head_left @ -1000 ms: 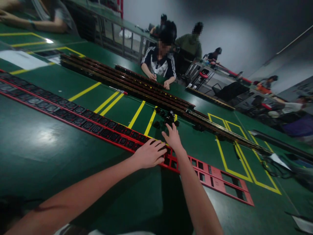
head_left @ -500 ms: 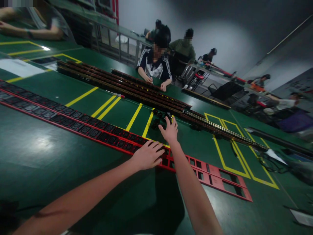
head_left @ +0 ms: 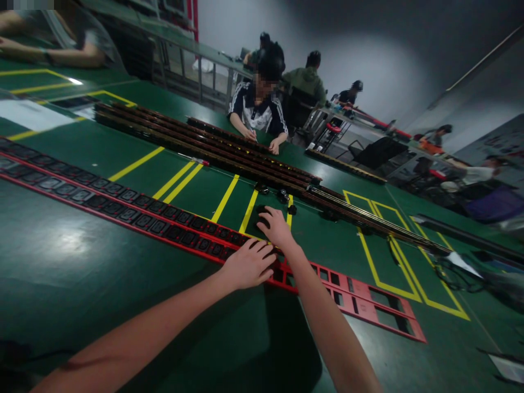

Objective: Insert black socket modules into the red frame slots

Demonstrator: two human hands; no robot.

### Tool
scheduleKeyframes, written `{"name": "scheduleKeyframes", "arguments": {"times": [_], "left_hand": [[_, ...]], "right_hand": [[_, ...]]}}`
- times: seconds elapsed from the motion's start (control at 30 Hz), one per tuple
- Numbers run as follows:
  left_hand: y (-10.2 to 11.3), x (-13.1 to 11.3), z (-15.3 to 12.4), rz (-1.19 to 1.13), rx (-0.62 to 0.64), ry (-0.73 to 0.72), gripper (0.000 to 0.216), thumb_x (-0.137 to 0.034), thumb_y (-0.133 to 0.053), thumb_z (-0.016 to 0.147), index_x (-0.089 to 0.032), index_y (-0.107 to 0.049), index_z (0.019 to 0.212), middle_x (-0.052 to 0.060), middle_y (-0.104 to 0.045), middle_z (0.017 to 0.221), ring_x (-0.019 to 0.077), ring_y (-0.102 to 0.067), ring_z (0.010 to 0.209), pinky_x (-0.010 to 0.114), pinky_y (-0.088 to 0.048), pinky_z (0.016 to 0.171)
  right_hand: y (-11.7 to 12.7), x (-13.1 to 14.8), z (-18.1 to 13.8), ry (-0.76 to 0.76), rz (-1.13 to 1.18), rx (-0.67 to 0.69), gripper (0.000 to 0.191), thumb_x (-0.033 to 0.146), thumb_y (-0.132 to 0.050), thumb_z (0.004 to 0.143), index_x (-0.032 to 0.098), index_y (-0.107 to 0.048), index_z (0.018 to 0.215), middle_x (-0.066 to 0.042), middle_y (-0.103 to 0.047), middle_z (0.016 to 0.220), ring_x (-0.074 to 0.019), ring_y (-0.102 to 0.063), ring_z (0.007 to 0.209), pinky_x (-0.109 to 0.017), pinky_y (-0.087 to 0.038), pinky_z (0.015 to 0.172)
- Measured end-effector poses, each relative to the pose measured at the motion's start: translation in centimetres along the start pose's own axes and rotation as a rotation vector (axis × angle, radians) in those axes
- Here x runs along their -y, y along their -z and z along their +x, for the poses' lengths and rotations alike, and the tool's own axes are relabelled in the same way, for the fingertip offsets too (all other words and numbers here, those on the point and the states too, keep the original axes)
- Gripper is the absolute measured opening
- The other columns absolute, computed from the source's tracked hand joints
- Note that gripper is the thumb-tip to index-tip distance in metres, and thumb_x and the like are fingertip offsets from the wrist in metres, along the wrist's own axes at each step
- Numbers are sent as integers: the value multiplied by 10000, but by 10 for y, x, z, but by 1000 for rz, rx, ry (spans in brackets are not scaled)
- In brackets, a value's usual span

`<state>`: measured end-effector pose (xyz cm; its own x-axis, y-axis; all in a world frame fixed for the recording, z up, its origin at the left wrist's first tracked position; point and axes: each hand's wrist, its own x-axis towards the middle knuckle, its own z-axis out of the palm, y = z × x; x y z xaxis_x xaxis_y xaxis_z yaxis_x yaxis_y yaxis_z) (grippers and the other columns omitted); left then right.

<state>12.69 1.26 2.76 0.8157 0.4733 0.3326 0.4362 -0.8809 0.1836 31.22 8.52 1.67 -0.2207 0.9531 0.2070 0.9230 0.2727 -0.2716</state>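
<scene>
left hand (head_left: 248,266) flat, palm down; right hand (head_left: 276,226) seemingly cupped

The bench (head_left: 61,256) has a smooth green top, glossy enough to throw back a white glare. Its yellow lines (head_left: 229,194) look like flat, matt tape or paint. The long red strip (head_left: 368,297) looks like painted sheet metal with a satin sheen; the sockets (head_left: 135,210) set in it are black plastic, faintly shiny. The loose black pieces (head_left: 282,195) near the right hand (head_left: 276,229) look like plastic too
</scene>
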Motion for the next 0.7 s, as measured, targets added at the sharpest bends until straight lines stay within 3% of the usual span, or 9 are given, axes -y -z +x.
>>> {"name": "scheduleKeyframes", "arguments": {"times": [0.13, 0.27, 0.33, 0.4, 0.57, 0.7], "left_hand": [[-2, 0, -1, -18, -15, 9, 377, -422, -501, 1004, -226, -595, 1312, 84, -604, 1403, 273, -527, 1302, 456, -367, 1107], [-5, 0, -1, -17, -20, 4, 382, -409, -483, 1013, -227, -584, 1333, 82, -581, 1454, 275, -507, 1348, 466, -367, 1111], [-7, 0, -2, -10, -14, 5, 390, -412, -481, 1014, -227, -580, 1342, 86, -575, 1467, 279, -511, 1352, 474, -371, 1112], [-9, 0, -3, -5, -9, 8, 395, -415, -482, 1014, -227, -577, 1349, 89, -568, 1480, 284, -511, 1362, 481, -371, 1118], [-10, 0, -3, -2, -10, 5, 388, -405, -484, 1014, -227, -585, 1344, 93, -569, 1483, 288, -512, 1371, 493, -370, 1129], [-10, 0, -3, -2, 3, 6, 383, -404, -474, 1018, -226, -584, 1339, 90, -572, 1479, 288, -515, 1368, 495, -373, 1130]], "right_hand": [[7, -19, -36, -124, -9, -73, 575, 319, -671, 905, 167, -548, 1446, -195, -325, 1616, -337, -450, 1379, -531, -424, 1141], [12, -30, -73, -248, -23, -78, 465, 278, -627, 909, 204, -604, 1367, -163, -631, 1306, -319, -584, 1201, -528, -494, 1038], [14, -33, -86, -311, 20, -71, 370, 226, -576, 912, 209, -644, 1275, -123, -699, 1126, -279, -642, 1058, -470, -538, 958], [15, -34, -93, -367, 65, -103, 297, 196, -548, 898, 197, -672, 1168, -109, -702, 1072, -255, -660, 981, -440, -555, 917], [15, -29, -97, -226, 118, -123, 444, 170, -459, 929, 207, -606, 1346, -114, -611, 1374, -250, -586, 1240, -448, -503, 1061], [11, -25, -99, -207, 83, -73, 456, 164, -375, 964, 210, -624, 1343, -106, -647, 1326, -257, -579, 1219, -469, -493, 1070]]}}
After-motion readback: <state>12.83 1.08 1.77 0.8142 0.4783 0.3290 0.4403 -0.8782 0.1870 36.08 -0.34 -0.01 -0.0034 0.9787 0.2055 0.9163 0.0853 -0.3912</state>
